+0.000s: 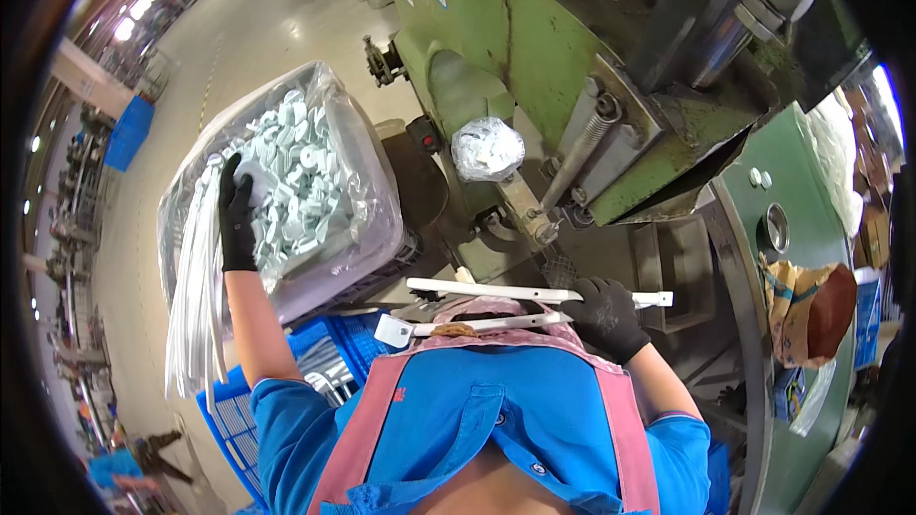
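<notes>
Crosswise, the upper white bar (487, 288) juts mostly left from the right hand (607, 319), which clasps it; the left hand (238, 219) (grip unclear) is farther.

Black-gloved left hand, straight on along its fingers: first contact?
Likely the clear, crinkled plastic liner beyond the heaped small pale plastic parts; the left hand's height is unclear.
</notes>
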Tool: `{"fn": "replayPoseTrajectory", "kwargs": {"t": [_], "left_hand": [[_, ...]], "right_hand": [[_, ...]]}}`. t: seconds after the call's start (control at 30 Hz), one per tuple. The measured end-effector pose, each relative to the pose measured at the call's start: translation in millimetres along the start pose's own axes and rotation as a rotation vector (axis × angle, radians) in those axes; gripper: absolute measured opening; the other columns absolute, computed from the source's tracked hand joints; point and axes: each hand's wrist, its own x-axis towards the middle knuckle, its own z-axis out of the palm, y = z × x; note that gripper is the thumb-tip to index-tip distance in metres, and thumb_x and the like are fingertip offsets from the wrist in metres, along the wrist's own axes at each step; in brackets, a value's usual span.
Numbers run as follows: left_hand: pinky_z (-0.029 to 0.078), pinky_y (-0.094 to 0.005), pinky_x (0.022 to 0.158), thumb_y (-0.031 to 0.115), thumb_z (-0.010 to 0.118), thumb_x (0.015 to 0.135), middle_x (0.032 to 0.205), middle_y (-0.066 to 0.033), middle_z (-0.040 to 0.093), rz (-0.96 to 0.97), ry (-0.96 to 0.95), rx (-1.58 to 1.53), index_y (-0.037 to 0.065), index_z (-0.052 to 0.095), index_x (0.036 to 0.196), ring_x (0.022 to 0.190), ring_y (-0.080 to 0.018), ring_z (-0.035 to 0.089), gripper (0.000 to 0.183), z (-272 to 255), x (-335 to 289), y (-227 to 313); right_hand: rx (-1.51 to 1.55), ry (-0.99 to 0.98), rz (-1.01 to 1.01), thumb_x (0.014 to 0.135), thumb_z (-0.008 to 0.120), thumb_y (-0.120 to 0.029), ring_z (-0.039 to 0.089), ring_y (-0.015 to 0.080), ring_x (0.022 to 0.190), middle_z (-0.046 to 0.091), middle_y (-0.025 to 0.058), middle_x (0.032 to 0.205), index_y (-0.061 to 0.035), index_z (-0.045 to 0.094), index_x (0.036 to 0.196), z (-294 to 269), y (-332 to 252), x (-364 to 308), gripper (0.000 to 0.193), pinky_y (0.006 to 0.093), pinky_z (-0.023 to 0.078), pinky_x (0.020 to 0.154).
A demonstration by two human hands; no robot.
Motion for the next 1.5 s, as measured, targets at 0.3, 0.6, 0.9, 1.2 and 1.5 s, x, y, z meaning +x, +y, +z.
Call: {"fn": "replayPoseTrajectory", "kwargs": {"t": [0.3,0.6,0.9,1.2,1.5], "left_hand": [[0.048,-0.0265,0.075,0.019,0.065,0.087,0.104,-0.0028,0.06,-0.451,-0.655,-0.513,0.002,0.056,0.115,0.093,-0.011,0.056,0.034,218.4,-151.6,65.6],[0.047,-0.0237,0.063,0.025,0.068,0.087,0.088,-0.0052,0.066,-0.344,-0.474,-0.282,0.0,0.064,0.099,0.073,-0.0096,0.058,0.029,313.0,-197.5,73.6],[0.048,-0.0392,0.07,0.031,0.064,0.088,0.086,-0.0175,0.064,0.051,-0.341,0.432,-0.001,0.061,0.102,0.076,-0.0288,0.062,0.035,328.3,-201.9,94.5],[0.048,-0.0428,0.077,0.032,0.068,0.083,0.1,-0.0194,0.063,0.368,-0.366,0.574,0.002,0.061,0.105,0.091,-0.0326,0.061,0.038,325.5,-215.0,40.5],[0.05,-0.0397,0.071,0.034,0.074,0.076,0.081,-0.0163,0.064,0.295,-0.383,0.6,0.004,0.061,0.103,0.078,-0.0346,0.062,0.042,293.4,-210.6,51.8]], "right_hand": [[0.027,-0.083,-0.222,0.073,0.061,-0.022,0.061,0.0256,0.084,0.063,0.0053,0.091,-0.0162,0.066,0.078,-34.5,90.3,-14.5,0.008,0.0408,0.048,0.063],[0.047,-0.092,-0.399,0.072,0.064,-0.02,0.061,0.0235,0.075,0.059,0.0046,0.081,-0.0154,0.066,0.075,-51.2,151.4,-30.8,0.006,0.0378,0.047,0.06],[0.039,-0.074,-0.441,0.071,0.064,-0.019,0.06,0.0211,0.072,0.058,0.0029,0.077,-0.0171,0.068,0.075,-51.7,164.0,-34.0,0.006,0.036,0.047,0.059],[0.0,-0.108,-0.411,0.071,0.063,-0.02,0.06,0.0201,0.074,0.058,0.0021,0.078,-0.0199,0.069,0.077,-47.7,154.3,-30.3,0.008,0.0353,0.047,0.06],[-0.021,-0.11,-0.353,0.061,0.066,-0.015,0.062,0.0249,0.079,0.061,0.0055,0.088,-0.0183,0.068,0.074,-37.7,143.1,-11.5,0.014,0.0391,0.048,0.062]]}}
